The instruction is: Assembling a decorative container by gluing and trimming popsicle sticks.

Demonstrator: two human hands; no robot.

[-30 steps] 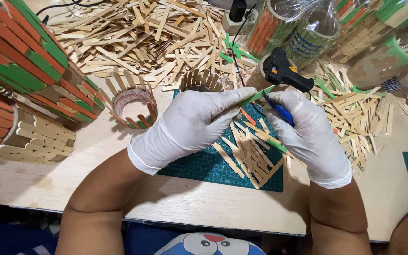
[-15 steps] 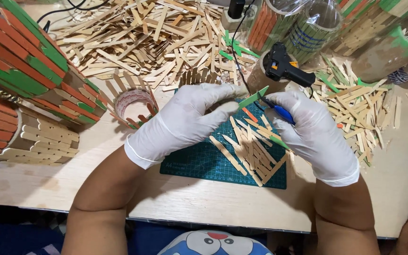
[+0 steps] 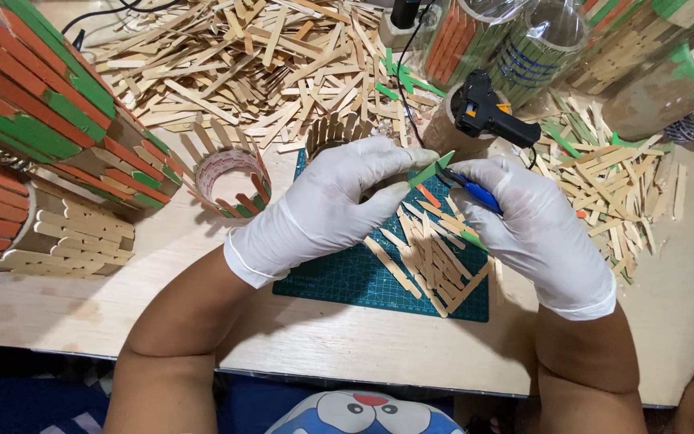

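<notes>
Little has shifted over the past second: both gloved hands stay raised together above the green cutting mat (image 3: 339, 277), the green stick only tilting a touch. From my remote seat I see the left hand (image 3: 323, 213), in a white latex glove, pinching the lower end of a flat green-painted wooden craft stick (image 3: 431, 170) between thumb and forefinger. Its long axis rises up and to the right, toward the right hand (image 3: 536, 229), which lies just beside it. Those fingers are curled around a blue-handled cutting tool (image 3: 471, 189) whose tip meets the stick; I cannot tell whether its blades are closed. Over the mat's far right part lies a loose heap of bare, pale sticks (image 3: 431, 257). Beyond the mat's far edge sit a black glue gun (image 3: 487, 112) and a tape roll (image 3: 230, 177) ringed with sticks; left of the mat stand orange-and-green stick-clad cylinders (image 3: 34, 112) on the wooden tabletop (image 3: 202, 321).
</notes>
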